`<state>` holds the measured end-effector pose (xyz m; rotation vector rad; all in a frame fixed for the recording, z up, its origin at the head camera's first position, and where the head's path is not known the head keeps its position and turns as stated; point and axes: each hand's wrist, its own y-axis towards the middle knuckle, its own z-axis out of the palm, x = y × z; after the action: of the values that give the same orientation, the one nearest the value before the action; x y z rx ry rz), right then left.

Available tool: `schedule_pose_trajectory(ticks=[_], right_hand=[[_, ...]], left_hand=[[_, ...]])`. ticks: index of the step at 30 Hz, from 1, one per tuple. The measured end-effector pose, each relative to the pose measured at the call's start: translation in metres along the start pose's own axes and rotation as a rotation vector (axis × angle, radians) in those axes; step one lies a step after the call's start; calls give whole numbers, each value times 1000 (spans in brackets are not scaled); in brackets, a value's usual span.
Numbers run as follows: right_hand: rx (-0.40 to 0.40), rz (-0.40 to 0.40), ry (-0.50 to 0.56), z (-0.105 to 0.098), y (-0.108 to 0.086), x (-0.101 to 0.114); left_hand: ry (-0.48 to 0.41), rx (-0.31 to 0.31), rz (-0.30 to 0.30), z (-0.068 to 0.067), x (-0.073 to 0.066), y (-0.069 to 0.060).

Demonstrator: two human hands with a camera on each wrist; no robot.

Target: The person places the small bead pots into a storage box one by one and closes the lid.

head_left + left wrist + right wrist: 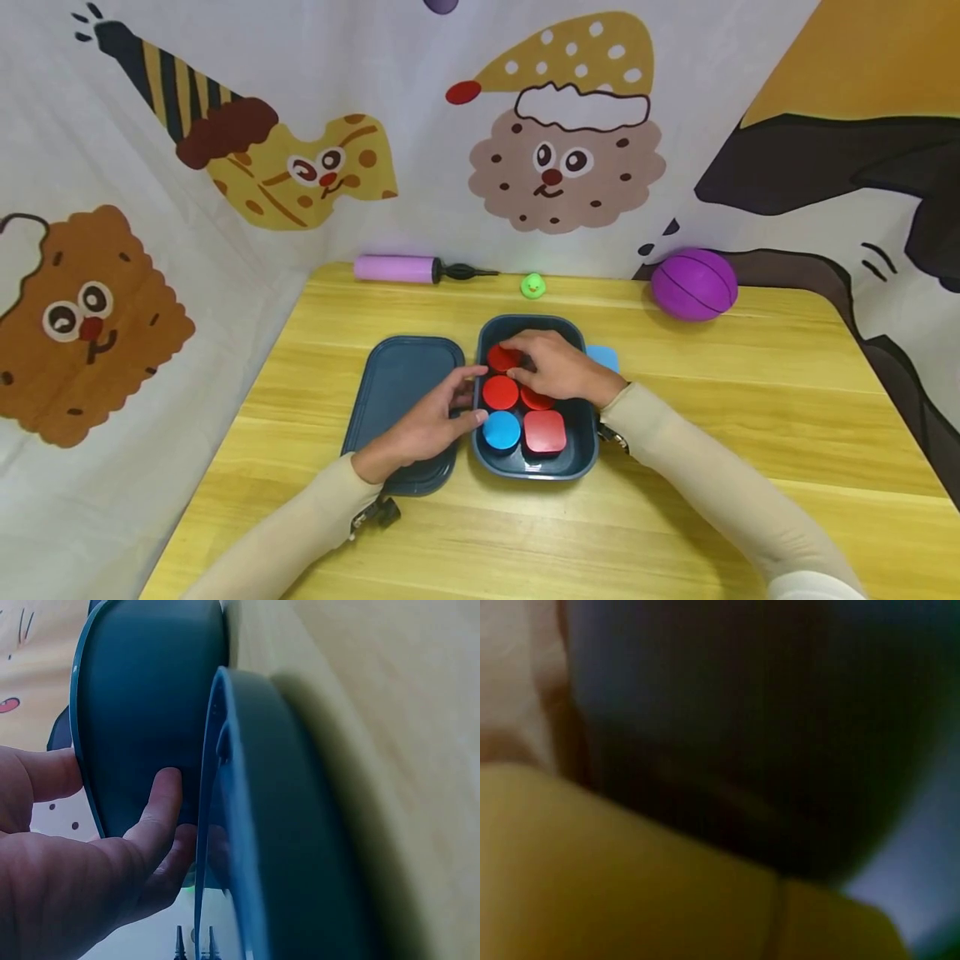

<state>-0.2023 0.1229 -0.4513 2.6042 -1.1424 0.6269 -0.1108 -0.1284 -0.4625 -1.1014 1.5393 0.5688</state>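
Note:
A dark blue box stands on the table, holding several red round-topped pieces, a blue round-topped piece and a pinkish-red square-topped piece. Inside its far left corner, my right hand pinches a red round-topped piece between thumb and fingers. My left hand reaches over the flat lid. In the left wrist view its fairly straight fingers touch the box's outer wall and rim. The right wrist view is too dark and blurred to read.
Along the table's far edge lie a purple hand pump, a small green duck and a purple ball. A light blue object shows beside the box, partly hidden. A printed cloth hangs behind the table.

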Motion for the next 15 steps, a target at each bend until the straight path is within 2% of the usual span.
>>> schedule_pose_trajectory(ticks=[7,15], right_hand=[[-15,-3,33,-4,-2,0],[-71,9,98,-16,-12,-1]], left_hand=[[-4,6,1,0,1,1],[-2,4,-6,0,0,1]])
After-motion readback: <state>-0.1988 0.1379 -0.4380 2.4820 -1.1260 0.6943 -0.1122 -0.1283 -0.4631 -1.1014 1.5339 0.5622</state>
